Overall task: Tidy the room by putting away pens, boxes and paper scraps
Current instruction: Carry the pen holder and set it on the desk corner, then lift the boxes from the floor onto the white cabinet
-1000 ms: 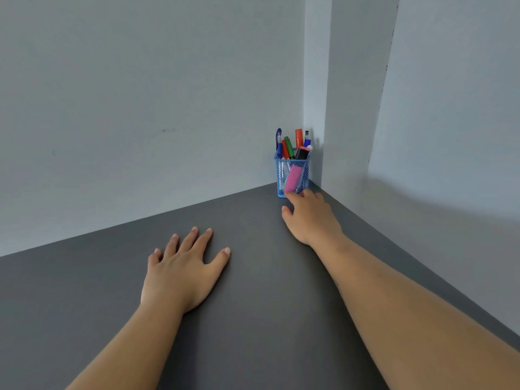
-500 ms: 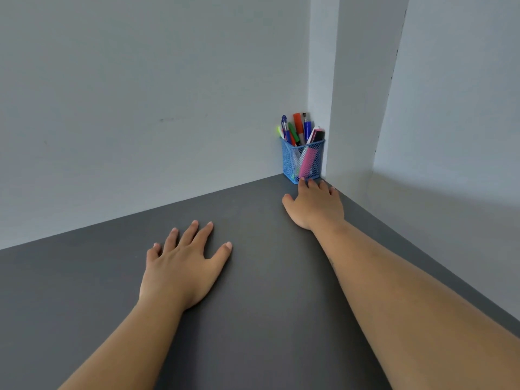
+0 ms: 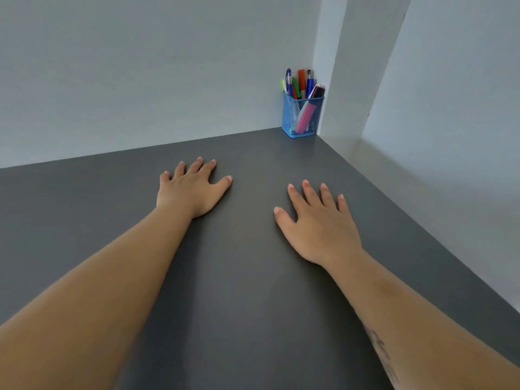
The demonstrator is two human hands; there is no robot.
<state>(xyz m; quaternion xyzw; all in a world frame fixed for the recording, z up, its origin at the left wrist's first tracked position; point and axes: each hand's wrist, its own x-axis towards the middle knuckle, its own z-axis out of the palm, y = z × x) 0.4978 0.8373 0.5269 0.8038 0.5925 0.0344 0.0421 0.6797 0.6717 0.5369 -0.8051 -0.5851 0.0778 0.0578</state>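
A blue mesh pen holder (image 3: 289,119) stands in the far right corner of the dark grey table (image 3: 247,277), against the walls. Several pens and markers (image 3: 301,81) stick out of it, and a pink highlighter shows through the mesh. My left hand (image 3: 192,188) lies flat on the table, palm down, fingers apart and holding nothing. My right hand (image 3: 318,225) also rests flat on the table with spread fingers, well short of the holder and apart from it.
Pale grey walls (image 3: 140,80) close off the table at the back and on the right, with a jutting wall column (image 3: 346,80) right beside the holder. The table's right edge runs along the wall.
My right hand has pulled back from the base of the pen holder toward me and now lies flat with spread fingers. The holder stays in the corner. My left hand has not moved.
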